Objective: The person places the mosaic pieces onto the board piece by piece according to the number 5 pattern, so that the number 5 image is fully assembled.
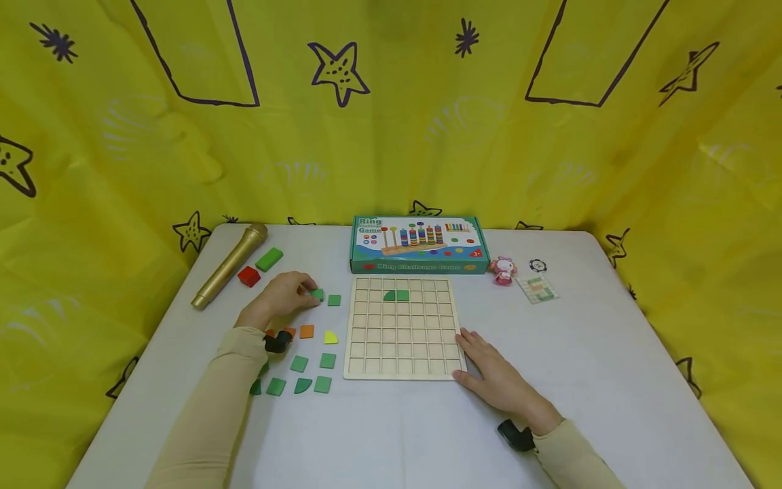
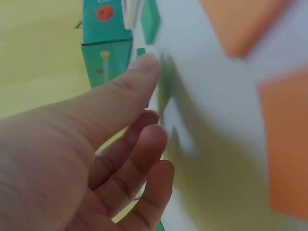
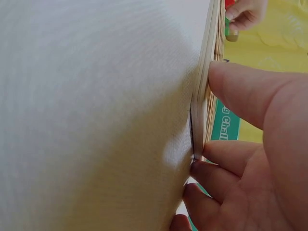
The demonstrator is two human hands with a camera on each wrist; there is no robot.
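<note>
My left hand is at the left of the wooden grid board, pinching a green square tile between thumb and fingertips. In the left wrist view the thumb mostly hides that tile. Another green square tile lies just to its right. My right hand rests against the board's lower right edge, fingers extended; the right wrist view shows thumb and fingertips touching the board's rim. On the board, a green quarter-round tile sits beside a green square tile in the second row.
Orange tiles, a yellow quarter-round tile and several green tiles lie left of the board. Farther back are a gold microphone, red block, green block, game box, pink figurine and pattern card.
</note>
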